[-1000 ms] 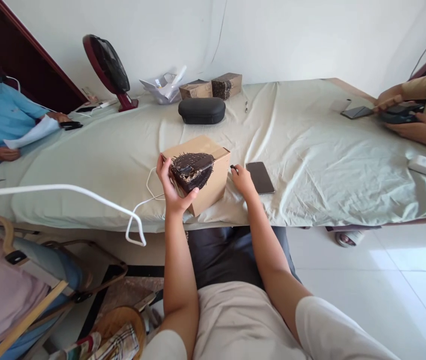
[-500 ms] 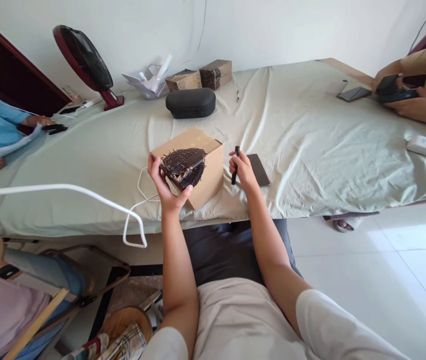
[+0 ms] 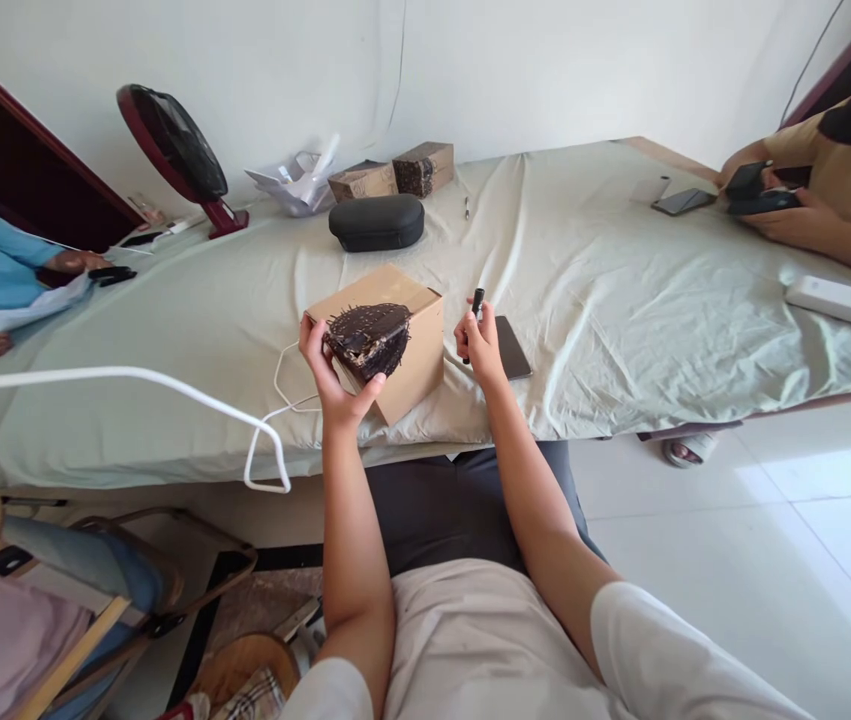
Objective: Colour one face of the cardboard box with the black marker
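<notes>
A brown cardboard box (image 3: 419,365) sits tilted at the near edge of the cloth-covered table. Dense black marking (image 3: 376,330) covers one of its corners, with short strokes along the border and a pale worn edge. My left hand (image 3: 341,392) grips this corner, fingers on the left side and thumb below the black patch. To the right of the box, my right hand (image 3: 479,345) is closed around a black marker pen (image 3: 478,298), its upper end poking out above the fist. Beside that hand lies a dark flat phone-like slab (image 3: 513,350).
Behind the box are a black zip case (image 3: 377,222), two small cartons (image 3: 425,168), white plastic wrapping (image 3: 297,180) and a fan (image 3: 181,150). A white cable (image 3: 132,373) crosses at left. People sit at both ends; a white bar-shaped object (image 3: 845,302) lies at right.
The marker has tilted within my right hand, its top now leaning rightward, and the fingers have shifted around it. My left hand keeps its hold on the box. The view has shifted slightly.
</notes>
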Available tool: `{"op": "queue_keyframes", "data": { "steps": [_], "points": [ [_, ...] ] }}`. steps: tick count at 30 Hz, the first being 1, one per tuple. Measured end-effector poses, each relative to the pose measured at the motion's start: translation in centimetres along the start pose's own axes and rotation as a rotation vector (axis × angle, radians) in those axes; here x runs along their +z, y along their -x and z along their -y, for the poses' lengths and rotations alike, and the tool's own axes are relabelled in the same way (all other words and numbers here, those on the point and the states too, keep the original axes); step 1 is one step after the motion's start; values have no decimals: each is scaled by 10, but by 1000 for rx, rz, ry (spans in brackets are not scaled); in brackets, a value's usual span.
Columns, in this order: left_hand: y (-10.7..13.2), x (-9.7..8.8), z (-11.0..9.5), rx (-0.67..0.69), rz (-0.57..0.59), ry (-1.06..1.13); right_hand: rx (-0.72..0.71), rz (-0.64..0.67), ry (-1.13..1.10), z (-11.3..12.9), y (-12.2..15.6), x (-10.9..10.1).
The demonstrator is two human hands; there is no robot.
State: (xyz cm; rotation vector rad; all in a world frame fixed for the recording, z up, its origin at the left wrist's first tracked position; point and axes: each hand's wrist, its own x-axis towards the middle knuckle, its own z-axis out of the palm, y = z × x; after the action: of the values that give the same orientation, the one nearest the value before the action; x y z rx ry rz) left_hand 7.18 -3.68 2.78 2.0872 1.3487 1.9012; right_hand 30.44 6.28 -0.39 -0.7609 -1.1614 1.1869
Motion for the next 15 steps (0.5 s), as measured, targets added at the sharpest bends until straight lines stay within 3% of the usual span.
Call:
{"op": "queue_keyframes", "data": {
  "steps": [11,15],
  "points": [
    [0,0,1,5,-11,26,-17,27,70,-8,1,2],
    [0,0,1,22,-10,37,-101,-8,188,-6,2,2]
  ]
}}
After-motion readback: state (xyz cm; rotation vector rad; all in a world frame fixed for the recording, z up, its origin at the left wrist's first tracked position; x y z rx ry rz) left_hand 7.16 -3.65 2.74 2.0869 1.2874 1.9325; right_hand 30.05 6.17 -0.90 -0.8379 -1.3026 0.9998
